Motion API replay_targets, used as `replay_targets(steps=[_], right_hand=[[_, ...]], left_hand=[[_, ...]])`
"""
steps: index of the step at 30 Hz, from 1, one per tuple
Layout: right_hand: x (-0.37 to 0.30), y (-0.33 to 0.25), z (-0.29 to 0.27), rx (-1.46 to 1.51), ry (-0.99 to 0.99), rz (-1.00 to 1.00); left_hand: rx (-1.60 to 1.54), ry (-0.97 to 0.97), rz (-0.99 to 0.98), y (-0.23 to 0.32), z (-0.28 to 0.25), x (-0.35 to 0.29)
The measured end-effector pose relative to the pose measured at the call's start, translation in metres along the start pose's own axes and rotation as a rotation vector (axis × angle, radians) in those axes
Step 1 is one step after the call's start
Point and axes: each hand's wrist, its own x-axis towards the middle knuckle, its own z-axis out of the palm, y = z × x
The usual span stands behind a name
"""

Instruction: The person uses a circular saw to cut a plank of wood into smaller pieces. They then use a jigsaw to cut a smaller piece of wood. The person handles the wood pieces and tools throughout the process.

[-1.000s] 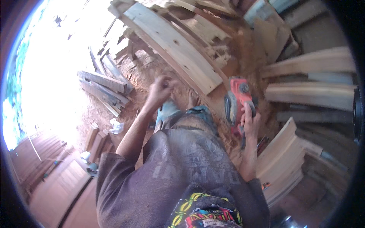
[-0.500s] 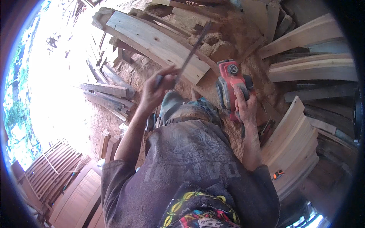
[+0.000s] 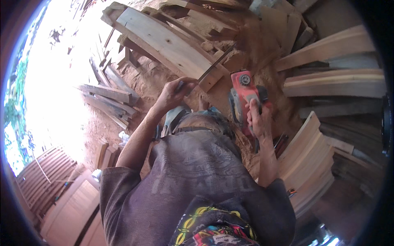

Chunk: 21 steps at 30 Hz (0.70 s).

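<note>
My left hand [image 3: 174,93] is closed around the near end of a long, thin, straight metal bar [image 3: 219,61]; a small dark piece shows in its grip. The bar slants up and right across the near end of a pale, knotted board [image 3: 164,43]. I cannot tell whether it touches the wood. In my right hand [image 3: 259,117] is a red electric planer [image 3: 245,88], gripped by its rear handle. The planer stands just right of the board's near end, its front pointing away from me. My fingers partly hide its handle.
Stacked curved planks [image 3: 334,84] lie at the right, and more pale boards [image 3: 308,160] are beside my right arm. Dark timber offcuts [image 3: 108,96] are piled left. A panelled wooden door [image 3: 69,205] lies at lower left. Sawdust covers the ground.
The metal bar has swung lower toward the board's near end. My view has shifted slightly; the planer stays in my right hand, slightly further left in view.
</note>
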Motion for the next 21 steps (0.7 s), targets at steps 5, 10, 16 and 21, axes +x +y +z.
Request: replay_targets(steps=[5,10,16,21], right_hand=[[-0.015,-0.023,-0.001,-0.358,-0.095,-0.222],[0.023,-0.044,0.019,-0.582,-0.283,-0.114],[0.059,-0.069,0.058,-0.556,-0.339,-0.043],[0.091,-0.089,0.098,-0.516,-0.343,-0.105]], left_hand=[[-0.264,0.444,0.054,-0.013,-0.040,-0.037],[-0.305,0.899,0.000,-0.049,-0.089,-0.087],[-0.368,1.143,-0.226,-0.110,-0.089,-0.146],[-0.559,1.181,-0.332,-0.149,-0.063,-0.158]])
